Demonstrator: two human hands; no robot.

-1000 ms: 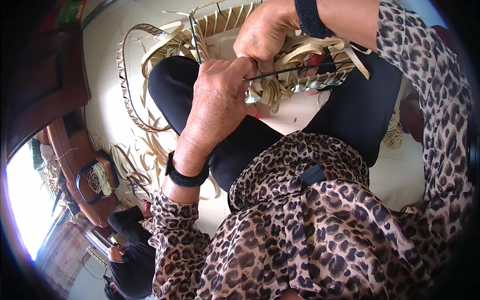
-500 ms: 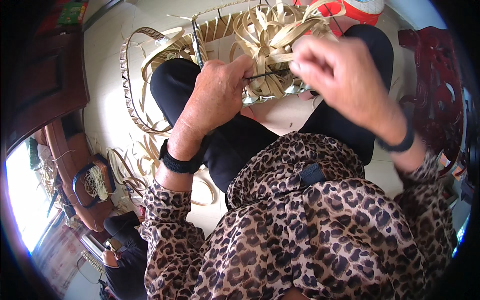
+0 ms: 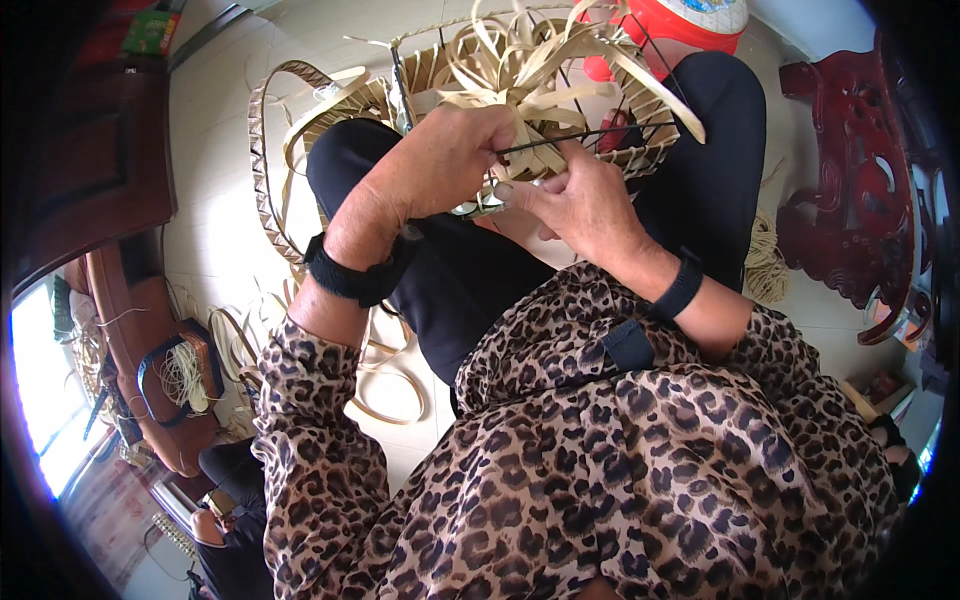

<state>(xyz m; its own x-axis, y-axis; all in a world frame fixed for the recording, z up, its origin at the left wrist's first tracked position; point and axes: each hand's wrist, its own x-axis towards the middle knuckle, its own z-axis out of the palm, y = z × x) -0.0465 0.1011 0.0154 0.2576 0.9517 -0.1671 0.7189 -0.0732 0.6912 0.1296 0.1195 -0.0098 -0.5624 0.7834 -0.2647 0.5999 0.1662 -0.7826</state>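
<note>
A woven basket frame (image 3: 650, 158) of tan flat strips and thin black rods rests at my knees. A bunch of loose tan strips (image 3: 510, 75) curls up out of it. My left hand (image 3: 445, 155) is closed at the frame's near side, pinching a thin black strip (image 3: 625, 128) that stretches off to the right. Close beside it, my right hand (image 3: 590, 205) has its bent fingers against that strip, its thumb reaching toward the left hand. Its fingertips are partly hidden by the strips and the frame.
A banded hoop handle (image 3: 258, 165) curves at the basket's left. Tan coils (image 3: 395, 395) lie on the tiled floor. A red tub (image 3: 690, 25) stands behind, a carved dark wood piece (image 3: 850, 170) at right. Another person's dark-clothed leg (image 3: 240, 470) shows at lower left.
My right hand has come down and left, close to my left hand. The loose tan strips have shifted, uncovering the frame's right side. My left hand stays near the same place.
</note>
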